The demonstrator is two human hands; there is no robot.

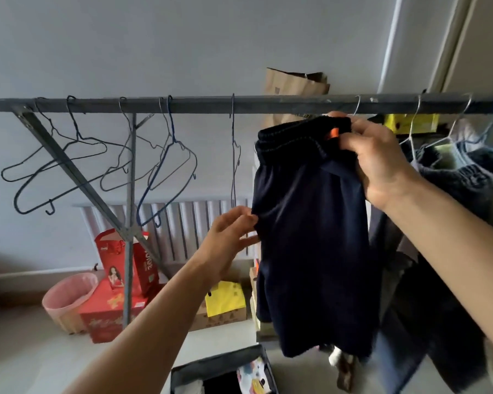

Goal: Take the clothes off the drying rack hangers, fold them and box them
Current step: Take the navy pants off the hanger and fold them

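Dark navy shorts (310,237) with an orange tag hang just below the grey rack bar (199,105). My right hand (379,163) grips their elastic waistband at the upper right. My left hand (231,237) pinches the shorts' left edge about halfway down. Several bare wire hangers (165,166) dangle from the bar to the left. More dark clothes (461,177) hang on hangers at the right. A grey fabric box (225,373) with folded items inside sits on the floor below.
Under the rack stand red gift boxes (111,311), a pink bin (66,300), a yellow bag on a cardboard box (225,305) and a white radiator (182,223). A brown paper bag (293,82) shows behind the bar. The rack's diagonal braces cross the left side.
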